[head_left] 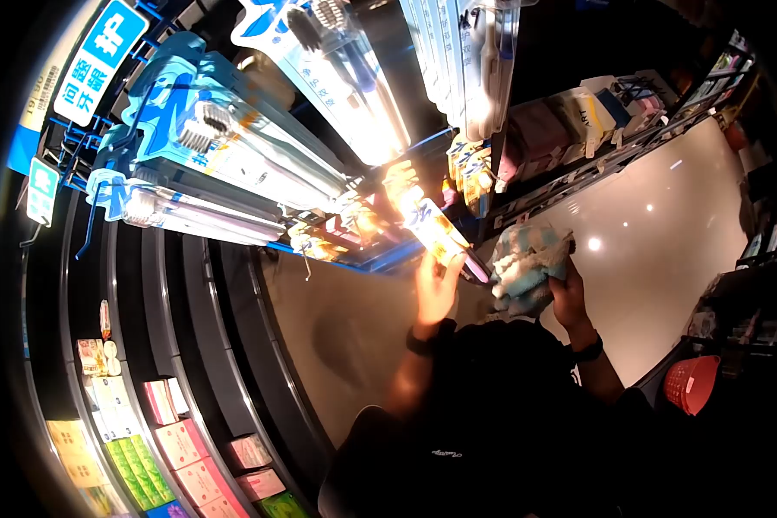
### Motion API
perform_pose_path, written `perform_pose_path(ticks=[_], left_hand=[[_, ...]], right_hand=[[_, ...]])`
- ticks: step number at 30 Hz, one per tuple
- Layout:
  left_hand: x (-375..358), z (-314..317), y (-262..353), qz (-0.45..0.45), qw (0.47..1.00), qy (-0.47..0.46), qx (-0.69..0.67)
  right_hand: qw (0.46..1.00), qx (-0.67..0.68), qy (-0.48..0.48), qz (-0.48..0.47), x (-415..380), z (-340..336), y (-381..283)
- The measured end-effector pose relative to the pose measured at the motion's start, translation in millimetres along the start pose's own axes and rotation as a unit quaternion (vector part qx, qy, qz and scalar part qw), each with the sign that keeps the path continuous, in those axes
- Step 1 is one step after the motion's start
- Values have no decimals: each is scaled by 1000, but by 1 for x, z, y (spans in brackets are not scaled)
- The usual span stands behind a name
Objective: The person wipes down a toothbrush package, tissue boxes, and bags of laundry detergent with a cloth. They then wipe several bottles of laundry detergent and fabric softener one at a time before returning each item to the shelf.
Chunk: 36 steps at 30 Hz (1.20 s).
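My left hand [438, 289] is closed around the lower end of a packaged toothbrush [432, 226], a slim pack with a brightly lit yellow and white card. The pack slants up toward the display, and its top end overlaps the hanging packs there. In my right hand [568, 298] is a bunched cloth [531, 263], white and pale blue and fluffy. The cloth sits just right of the toothbrush pack's lower end. Nearest above are small yellow packs [470, 168] hanging from the rack.
Large toothbrush packs [242, 155] hang on blue hooks overhead. A blue sign [99, 60] stands at upper left. Dark shelves [233, 328] curve down the left, with boxed goods [181, 445] low on them. Pale floor [630, 242] lies right, with a red basket [692, 384] beyond.
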<state>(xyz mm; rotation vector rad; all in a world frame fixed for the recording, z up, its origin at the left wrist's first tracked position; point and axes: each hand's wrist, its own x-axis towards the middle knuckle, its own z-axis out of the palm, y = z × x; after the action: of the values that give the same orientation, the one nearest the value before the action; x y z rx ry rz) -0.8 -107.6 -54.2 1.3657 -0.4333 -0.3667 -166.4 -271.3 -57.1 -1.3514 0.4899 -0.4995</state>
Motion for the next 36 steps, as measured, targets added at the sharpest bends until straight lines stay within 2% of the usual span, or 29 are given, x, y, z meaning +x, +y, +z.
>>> perform_pose_path(ticks=[2, 3, 4, 5, 6, 8, 9, 10, 12, 13, 16, 17, 19, 21, 22, 23, 24, 25, 27, 28, 29, 30, 32, 34, 36], left_hand=[[-16, 6, 6, 18, 1000, -4, 24], [-26, 8, 14, 8, 996, -9, 93], [-28, 11, 14, -5, 996, -19, 87], [-36, 15, 16, 22, 990, -25, 135], [-40, 24, 32, 49, 982, -31, 182], [-44, 23, 18, 100, 954, -85, 269], [-47, 28, 17, 117, 961, -71, 238], [-48, 36, 24, 133, 967, -58, 207], [-51, 36, 22, 121, 960, -87, 236], [-52, 35, 22, 115, 956, -103, 251], [-55, 39, 30, 102, 955, -106, 258], [-53, 37, 36, 96, 954, -121, 258], [-53, 32, 32, 94, 967, -115, 209], [-52, 30, 57, 112, 972, -98, 183], [-53, 34, 64, 69, 985, -65, 142], [-53, 36, 69, 25, 994, -31, 101], [-53, 37, 72, -18, 998, 4, 59], [-54, 35, 75, 4, 1000, 11, 10], [-50, 26, 82, -12, 998, -18, 56], [-49, 22, 85, -21, 996, -30, 79], [-46, 18, 85, 13, 985, -68, 159], [-42, 15, 85, 49, 965, -105, 236], [-38, 9, 64, 119, 942, -168, 266], [-40, 14, 68, 92, 949, -178, 242], [-39, 7, 68, 75, 941, -217, 247]], right_hand=[[999, 9, -24, -35, 3, 5, -3], [998, -4, -48, -44, 4, 8, -12], [996, -17, -73, -52, 5, 11, -17], [992, -54, -105, -40, 4, 12, -16], [983, -74, -143, -92, 4, 19, -24], [946, -108, -181, -247, 6, 21, -6], [949, -114, -220, -197, 10, 20, -11], [952, -112, -218, -185, 14, 21, -19], [958, -109, -210, -161, 20, 22, -27], [962, -30, -166, -214, 21, 26, -24], [920, -116, -119, -355, 31, 43, -62], [942, -87, -123, -301, 27, 51, -70], [921, -123, -154, -337, 19, 46, -48], [911, -185, -189, -315, 13, 42, -23], [953, -44, -215, -211, 8, 44, -27], [962, 100, -235, -100, 0, 46, -31], [939, 240, -247, 14, -7, 50, -36], [885, 372, -251, 125, -9, 53, -39], [954, 123, -274, 15, -3, 44, -30], [952, 25, -300, -57, 0, 43, -31], [938, -68, -313, -134, 4, 43, -34], [937, -98, -274, -192, 4, 46, -39], [919, -158, -193, -305, 5, 54, -49], [918, -187, -101, -334, 10, 61, -55], [875, -266, -92, -394, 17, 61, -60]])
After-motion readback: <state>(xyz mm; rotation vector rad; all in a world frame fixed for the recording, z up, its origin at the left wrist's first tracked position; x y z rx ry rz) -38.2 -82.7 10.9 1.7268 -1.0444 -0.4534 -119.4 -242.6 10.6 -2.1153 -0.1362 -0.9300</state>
